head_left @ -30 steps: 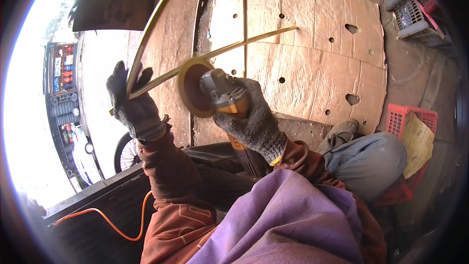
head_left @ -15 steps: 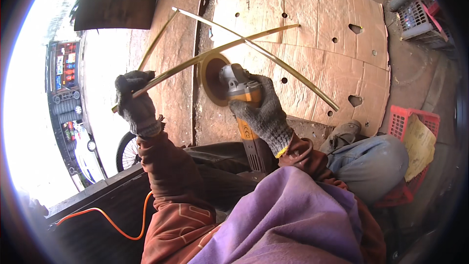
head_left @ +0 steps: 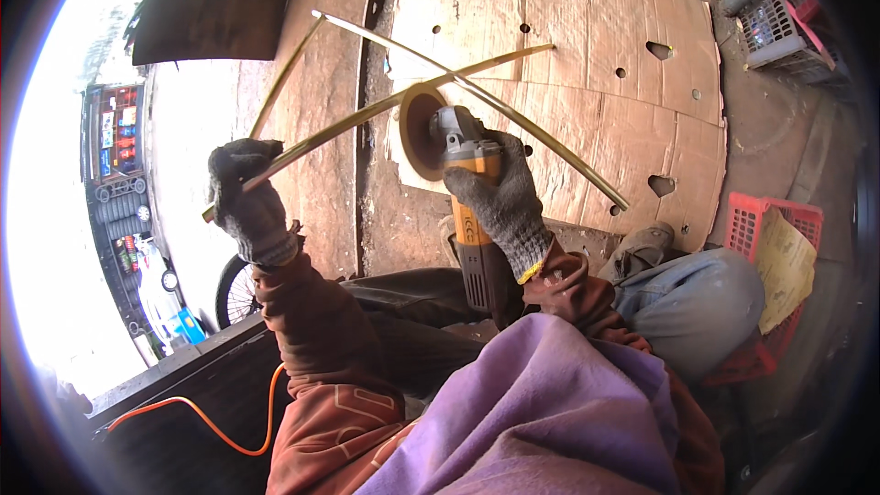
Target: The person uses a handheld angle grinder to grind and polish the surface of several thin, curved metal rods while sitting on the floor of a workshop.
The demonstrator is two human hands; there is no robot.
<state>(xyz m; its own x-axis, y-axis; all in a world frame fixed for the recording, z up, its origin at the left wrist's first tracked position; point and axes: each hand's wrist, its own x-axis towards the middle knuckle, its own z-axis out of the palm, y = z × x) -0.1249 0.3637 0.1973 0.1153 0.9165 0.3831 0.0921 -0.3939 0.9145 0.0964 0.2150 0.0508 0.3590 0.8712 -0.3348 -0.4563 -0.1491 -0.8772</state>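
My left hand [head_left: 247, 197], in a dark knit glove, is closed around the near end of a brass-coloured metal frame [head_left: 344, 125] made of thin tubes. Two of its tubes cross, and one corner points away from me at the upper left. My right hand [head_left: 502, 192], gloved in grey, grips a yellow and grey angle grinder [head_left: 472, 160] by its body behind the head. The grinder's round disc [head_left: 423, 132] is at the edge of the long tube, just beyond the middle. Whether the disc touches the metal I cannot tell.
A flattened cardboard sheet [head_left: 632, 115] with holes lies under the frame's far part. At right stands a red plastic basket [head_left: 744, 220] holding a tan sheet. Grey crates [head_left: 775, 37] sit at the far right. An orange cable [head_left: 206, 417] curves at lower left, near a bicycle wheel [head_left: 240, 291].
The grinder has shifted right along the tube, away from my left hand. My left hand keeps its hold on the frame, slightly lower and further left in view.
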